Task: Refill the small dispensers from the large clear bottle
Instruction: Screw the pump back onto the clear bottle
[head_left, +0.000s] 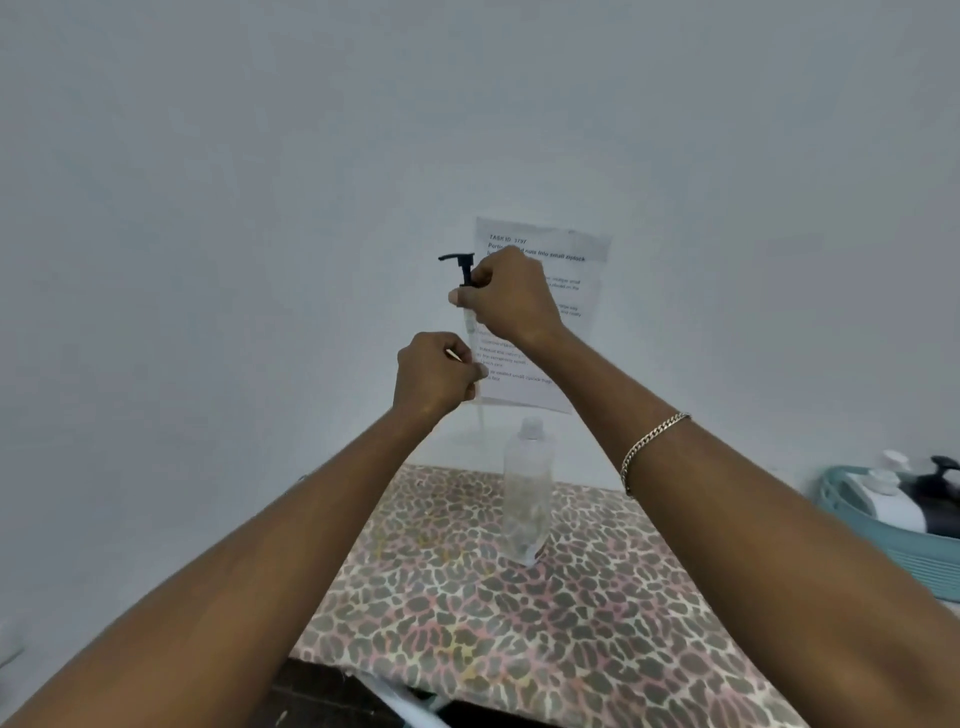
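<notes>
A large clear bottle (527, 493) stands upright, uncapped, on the leopard-print table (597, 623). High above it I hold a black pump head (464, 267) with its clear dip tube (469, 325) hanging down. My right hand (506, 299) grips the pump's collar. My left hand (436, 371) is lower and pinches the tube; the tube's end hangs above and left of the bottle's mouth. Small dispensers (901, 491), white and dark, lie in a teal basket (883, 551) at the right edge.
A printed task sheet (550, 332) is taped to the pale wall behind my hands. The table's front edge drops to a dark floor at the bottom. A bracelet is on my right wrist.
</notes>
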